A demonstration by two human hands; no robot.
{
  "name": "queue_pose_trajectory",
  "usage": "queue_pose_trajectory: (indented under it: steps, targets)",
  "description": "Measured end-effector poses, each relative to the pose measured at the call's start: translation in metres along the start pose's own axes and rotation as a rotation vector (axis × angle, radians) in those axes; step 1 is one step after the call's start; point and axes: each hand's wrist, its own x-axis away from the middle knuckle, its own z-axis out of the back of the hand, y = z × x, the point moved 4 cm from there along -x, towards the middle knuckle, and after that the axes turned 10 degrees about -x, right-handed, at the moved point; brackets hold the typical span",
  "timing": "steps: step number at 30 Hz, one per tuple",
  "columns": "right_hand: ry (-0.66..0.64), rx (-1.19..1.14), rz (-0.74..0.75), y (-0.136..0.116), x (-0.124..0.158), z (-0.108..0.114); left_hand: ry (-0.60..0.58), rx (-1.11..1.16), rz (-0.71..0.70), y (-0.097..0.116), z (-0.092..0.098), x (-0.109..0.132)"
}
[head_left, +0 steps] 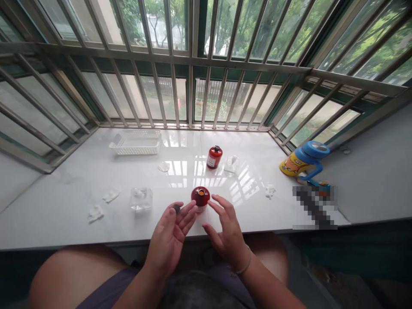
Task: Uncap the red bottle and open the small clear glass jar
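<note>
A round red glass bottle [196, 194] stands upright near the counter's front edge, its uncovered mouth showing orange inside. My left hand [170, 240] is at its left, palm up, pinching a small dark stopper [177, 209] between thumb and index finger; the other fingers reach out close to the bottle. On the right side, my right hand [229, 234] is open with fingers apart and nothing in it, its fingertips near the bottle's side. Farther back, a second red bottle [213, 159] with a white label has a dark stopper in its neck.
On the white counter [180, 180] are a white basket [135, 150], a clear plastic container [140, 200], crumpled white tissues [95, 213], another clear item [231, 164] and a blue-and-yellow drink bottle [299, 159]. A pixelated patch covers something at right. Metal bars [193, 92] line the window.
</note>
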Motion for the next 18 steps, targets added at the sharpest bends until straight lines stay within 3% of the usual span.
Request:
queue_pose_trajectory:
  steps: [5,12,14,18]
  targets:
    - [0.011,-0.069,-0.068,-0.017,-0.009,0.006,-0.173,-0.174,-0.113,-0.010,-0.001,0.008]
    - [-0.021,-0.180,-0.090,-0.014,-0.008,0.002,-0.273,-0.502,-0.234,-0.005,0.002,0.017]
    - [-0.049,-0.229,-0.121,-0.013,-0.007,0.003,-0.270,-0.570,-0.252,-0.002,0.003,0.020]
    - [-0.053,-0.373,-0.275,-0.010,-0.005,0.007,-0.152,-0.547,-0.225,0.000,0.007,0.023]
